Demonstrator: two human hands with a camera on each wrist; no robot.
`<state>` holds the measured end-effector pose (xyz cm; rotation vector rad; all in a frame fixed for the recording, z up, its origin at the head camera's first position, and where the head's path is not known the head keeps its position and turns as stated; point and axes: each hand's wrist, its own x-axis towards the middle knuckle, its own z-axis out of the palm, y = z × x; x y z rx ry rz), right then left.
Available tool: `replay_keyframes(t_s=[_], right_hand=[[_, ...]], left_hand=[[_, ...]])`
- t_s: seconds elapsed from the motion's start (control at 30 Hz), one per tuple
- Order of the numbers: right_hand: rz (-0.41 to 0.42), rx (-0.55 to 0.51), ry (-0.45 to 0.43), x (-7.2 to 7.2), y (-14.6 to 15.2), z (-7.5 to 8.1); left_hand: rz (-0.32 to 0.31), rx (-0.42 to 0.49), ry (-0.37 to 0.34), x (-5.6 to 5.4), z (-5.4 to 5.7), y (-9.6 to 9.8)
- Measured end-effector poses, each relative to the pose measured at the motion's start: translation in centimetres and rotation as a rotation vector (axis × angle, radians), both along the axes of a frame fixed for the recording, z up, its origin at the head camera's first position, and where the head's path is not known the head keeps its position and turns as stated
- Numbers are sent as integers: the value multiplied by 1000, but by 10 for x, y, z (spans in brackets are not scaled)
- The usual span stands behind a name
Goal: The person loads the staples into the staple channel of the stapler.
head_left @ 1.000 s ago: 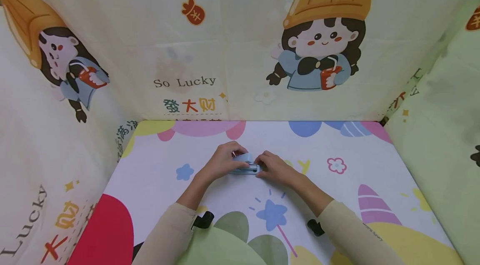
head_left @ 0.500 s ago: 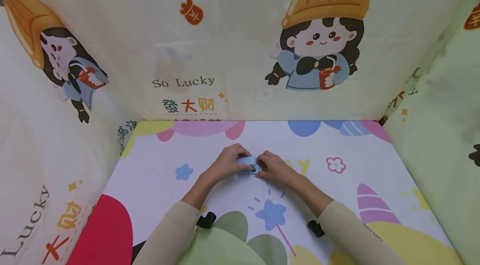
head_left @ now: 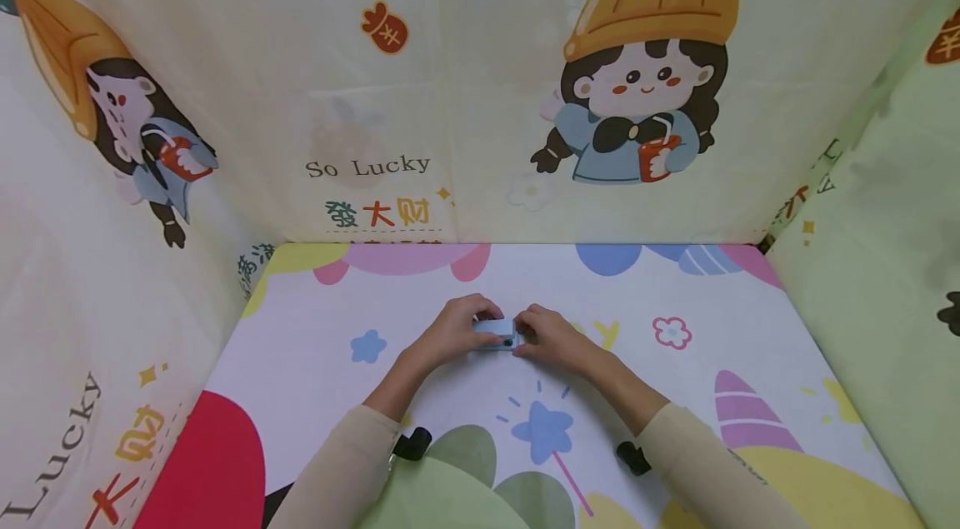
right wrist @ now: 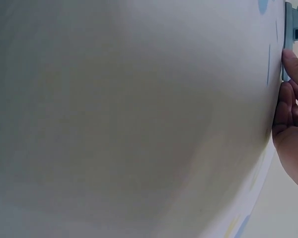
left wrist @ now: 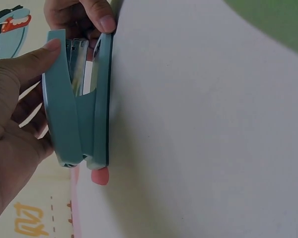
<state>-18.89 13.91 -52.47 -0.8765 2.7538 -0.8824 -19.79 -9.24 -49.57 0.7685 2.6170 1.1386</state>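
Note:
A light blue stapler (head_left: 497, 327) lies on the table between my hands, its front end to the right. My left hand (head_left: 450, 332) grips its top cover, thumb on the near side and fingers behind. In the left wrist view, the cover (left wrist: 59, 114) stands at a slight angle over the metal staple magazine, with a gap above the base (left wrist: 103, 104). My right hand (head_left: 553, 337) holds the front end of the base, thumb on the near edge. The right wrist view catches only part of the stapler at its edge, with the right hand (right wrist: 292, 124) beside it.
The tabletop (head_left: 300, 396) wears a printed cloth with stars, flowers and coloured shapes. Printed fabric walls (head_left: 487, 96) rise behind it and at both sides. A black strap piece (head_left: 412, 443) sits at the left wrist, another (head_left: 633, 457) at the right.
The stapler's top cover has swung down over the magazine, which lay exposed a second ago. My left hand has moved slightly right and down with it; the right hand has stayed at the front end.

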Motion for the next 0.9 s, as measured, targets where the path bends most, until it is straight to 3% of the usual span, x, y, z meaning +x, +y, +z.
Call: replay_keyframes(t_s=[0.33, 0.5, 0.9], right_hand=[[19, -14, 16, -4, 2, -2], [16, -39, -5, -3, 2, -2], [-3, -37, -42, -1, 3, -1]], left_hand=[[4, 6, 25, -1, -1, 1], [5, 5, 4, -1, -4, 4], [18, -72, -5, -1, -6, 11]])
